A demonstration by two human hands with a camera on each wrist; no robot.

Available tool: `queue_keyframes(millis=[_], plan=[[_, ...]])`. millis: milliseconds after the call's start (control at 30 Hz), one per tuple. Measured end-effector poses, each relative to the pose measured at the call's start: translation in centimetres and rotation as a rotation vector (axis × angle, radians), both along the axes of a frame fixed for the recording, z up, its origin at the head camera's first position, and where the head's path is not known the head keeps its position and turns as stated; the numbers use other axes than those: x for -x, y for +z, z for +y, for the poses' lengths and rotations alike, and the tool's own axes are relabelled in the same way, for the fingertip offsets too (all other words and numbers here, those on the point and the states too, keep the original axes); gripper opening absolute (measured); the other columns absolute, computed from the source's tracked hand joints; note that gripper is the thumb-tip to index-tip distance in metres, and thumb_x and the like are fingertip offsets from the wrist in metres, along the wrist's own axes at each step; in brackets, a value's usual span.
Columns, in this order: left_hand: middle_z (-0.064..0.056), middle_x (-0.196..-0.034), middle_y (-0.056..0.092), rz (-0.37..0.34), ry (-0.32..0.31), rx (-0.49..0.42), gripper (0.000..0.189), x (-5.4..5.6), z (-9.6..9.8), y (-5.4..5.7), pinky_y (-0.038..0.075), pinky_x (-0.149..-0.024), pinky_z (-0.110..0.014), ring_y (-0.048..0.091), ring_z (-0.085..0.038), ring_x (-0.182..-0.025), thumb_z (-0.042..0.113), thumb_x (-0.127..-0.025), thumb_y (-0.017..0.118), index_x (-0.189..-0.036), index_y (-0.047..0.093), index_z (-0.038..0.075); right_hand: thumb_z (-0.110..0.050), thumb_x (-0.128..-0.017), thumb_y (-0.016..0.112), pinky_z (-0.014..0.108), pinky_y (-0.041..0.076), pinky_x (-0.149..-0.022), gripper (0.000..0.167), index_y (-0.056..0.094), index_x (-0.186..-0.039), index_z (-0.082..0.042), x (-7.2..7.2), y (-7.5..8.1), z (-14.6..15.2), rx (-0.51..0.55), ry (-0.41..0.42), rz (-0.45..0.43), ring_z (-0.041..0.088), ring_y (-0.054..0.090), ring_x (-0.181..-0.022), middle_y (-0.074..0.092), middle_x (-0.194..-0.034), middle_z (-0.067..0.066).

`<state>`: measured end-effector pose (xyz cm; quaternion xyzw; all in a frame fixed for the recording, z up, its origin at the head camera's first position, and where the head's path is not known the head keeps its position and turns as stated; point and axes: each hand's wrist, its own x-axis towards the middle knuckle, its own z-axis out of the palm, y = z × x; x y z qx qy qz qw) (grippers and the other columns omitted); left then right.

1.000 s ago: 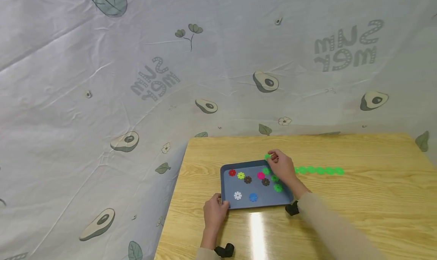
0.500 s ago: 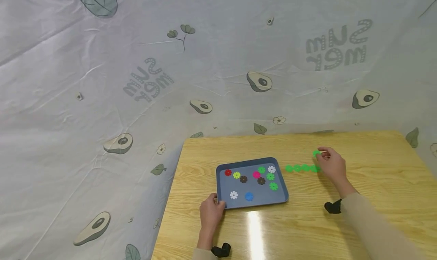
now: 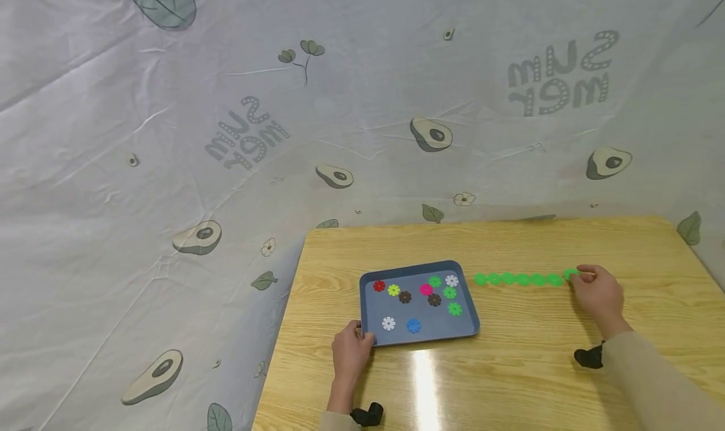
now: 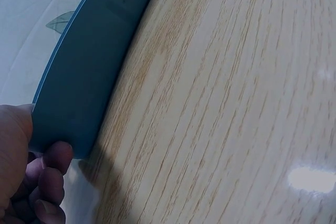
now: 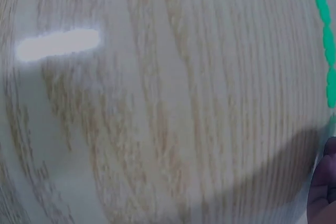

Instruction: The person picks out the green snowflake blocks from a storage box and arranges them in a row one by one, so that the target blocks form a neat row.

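Observation:
My right hand [image 3: 599, 296] pinches a green snowflake disc [image 3: 569, 273] at the right end of a row of green discs [image 3: 523, 279] laid on the table. In the right wrist view that row [image 5: 329, 45] runs down the right edge toward my fingers [image 5: 323, 184]. My left hand [image 3: 350, 354] grips the front left corner of a blue-grey tray [image 3: 419, 341], thumb over the rim. The left wrist view shows the tray's side wall [image 4: 86, 61] between thumb and curled fingers [image 4: 55, 161].
Inside the tray lie loose discs: red [image 3: 379, 285], yellow [image 3: 393, 290], pink [image 3: 426, 289], blue [image 3: 414, 325], plus brown, white and several green ones. The wooden table [image 3: 510, 368] ends at a back edge against a printed cloth [image 3: 362, 104].
My right hand has carried the green disc from over the tray rightward, past the row, and lowered it at the right end. The left hand keeps its grip on the tray.

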<state>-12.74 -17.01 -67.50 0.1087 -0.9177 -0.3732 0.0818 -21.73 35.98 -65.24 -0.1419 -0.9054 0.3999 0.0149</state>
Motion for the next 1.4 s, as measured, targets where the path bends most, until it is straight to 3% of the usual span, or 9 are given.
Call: queue_keyframes(millis=[267, 500, 833, 1067, 1400], plan=[[0.009, -0.052, 0.047, 0.022, -0.006, -0.002, 0.027, 0.0, 0.0, -0.1, 0.032, -0.046, -0.026, 0.039, -0.006, -0.045, 0.008, -0.077, 0.067, -0.102, 0.076, 0.004, -0.024, -0.106, 0.05, 0.051, 0.044, -0.074, 0.047, 0.052, -0.134, 0.015, 0.2, -0.7, 0.5, -0.076, 0.018, -0.014, 0.051, 0.06, -0.101, 0.059, -0.122, 0.037], [0.008, -0.052, 0.047, 0.018, -0.009, -0.014, 0.027, 0.0, 0.1, 0.0, 0.032, -0.047, -0.027, 0.038, -0.007, -0.045, 0.006, -0.078, 0.066, -0.103, 0.076, 0.002, -0.022, -0.105, 0.051, 0.049, 0.044, -0.071, 0.044, 0.055, -0.129, 0.015, 0.2, -0.2, 0.3, -0.121, 0.061, -0.016, 0.049, 0.06, -0.096, 0.06, -0.115, 0.035], [0.007, -0.053, 0.049, 0.002, -0.002, -0.009, 0.029, 0.1, 0.1, 0.4, 0.034, -0.047, -0.027, 0.041, -0.008, -0.045, 0.007, -0.078, 0.066, -0.104, 0.076, 0.002, -0.026, -0.106, 0.048, 0.046, 0.044, -0.07, 0.049, 0.056, -0.131, 0.014, 0.3, -0.4, 0.1, -0.119, 0.088, 0.052, 0.046, 0.062, -0.095, 0.063, -0.114, 0.032], [0.009, -0.052, 0.047, 0.028, 0.004, -0.001, 0.026, 0.1, -0.1, 0.0, 0.033, -0.046, -0.026, 0.04, -0.007, -0.045, 0.007, -0.077, 0.067, -0.101, 0.077, 0.004, -0.027, -0.107, 0.049, 0.053, 0.047, -0.073, 0.048, 0.057, -0.133, 0.013, 0.8, 0.9, -2.8, -0.094, 0.167, 0.117, 0.047, 0.061, -0.1, 0.062, -0.114, 0.031], [0.008, -0.052, 0.047, 0.022, 0.006, -0.006, 0.025, 0.1, 0.0, 0.1, 0.033, -0.047, -0.027, 0.04, -0.007, -0.045, 0.007, -0.078, 0.067, -0.1, 0.076, 0.004, -0.025, -0.106, 0.056, 0.05, 0.052, -0.075, 0.042, 0.061, -0.132, 0.008, 2.0, 1.9, -9.3, -0.055, 0.328, 0.171, 0.038, 0.064, -0.097, 0.065, -0.108, 0.019]])
